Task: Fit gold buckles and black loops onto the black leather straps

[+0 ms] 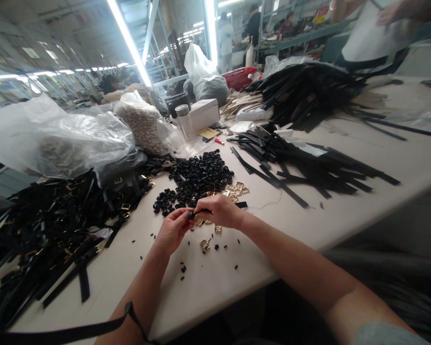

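Note:
My left hand (173, 229) and my right hand (220, 211) meet over the table, both closed in a pinch on a thin black strap (197, 212) held between them. Gold metal buckles (205, 244) lie loose just under and behind the hands. A heap of small black rings (197, 177) sits right behind my right hand. Tiny black bits are scattered on the white table (219, 278) near my wrists.
A big pile of black straps with gold buckles (57, 220) fills the left. Loose black strips (301, 160) lie at right, a larger heap (309, 91) behind. Plastic bags (68, 139), a flask (184, 120) and a white box (204, 112) stand at back. Another person's hands (388, 12) appear top right.

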Motion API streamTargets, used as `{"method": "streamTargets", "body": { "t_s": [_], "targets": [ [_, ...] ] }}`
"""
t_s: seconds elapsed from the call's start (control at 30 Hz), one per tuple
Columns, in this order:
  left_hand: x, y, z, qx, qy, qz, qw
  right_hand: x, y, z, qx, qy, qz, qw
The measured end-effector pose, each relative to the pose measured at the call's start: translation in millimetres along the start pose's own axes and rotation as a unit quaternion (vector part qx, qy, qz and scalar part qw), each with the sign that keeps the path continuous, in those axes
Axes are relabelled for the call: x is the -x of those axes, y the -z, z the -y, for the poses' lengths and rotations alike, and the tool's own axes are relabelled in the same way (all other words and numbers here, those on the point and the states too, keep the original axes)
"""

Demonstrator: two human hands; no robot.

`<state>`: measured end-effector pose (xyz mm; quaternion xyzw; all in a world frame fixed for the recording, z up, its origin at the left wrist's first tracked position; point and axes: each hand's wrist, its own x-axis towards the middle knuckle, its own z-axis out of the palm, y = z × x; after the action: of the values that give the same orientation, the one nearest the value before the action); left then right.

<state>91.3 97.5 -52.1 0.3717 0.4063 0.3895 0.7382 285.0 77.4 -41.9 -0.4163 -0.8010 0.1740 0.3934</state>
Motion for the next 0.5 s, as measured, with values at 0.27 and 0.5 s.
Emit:
{"method": "streamTargets", "body": {
  "t_s": [0.27, 0.5],
  "targets": [
    [-1, 7.9, 5, -0.112, -0.06, -0.023, 0.992, 0, -2, 0, 0.103, -0.021, 0.055, 0.993],
    [-2, 1.7, 11, -0.104, -0.117, -0.037, 0.987, -3, -6, 5, 0.082, -0.116, 0.031, 0.989]
  ]
}}
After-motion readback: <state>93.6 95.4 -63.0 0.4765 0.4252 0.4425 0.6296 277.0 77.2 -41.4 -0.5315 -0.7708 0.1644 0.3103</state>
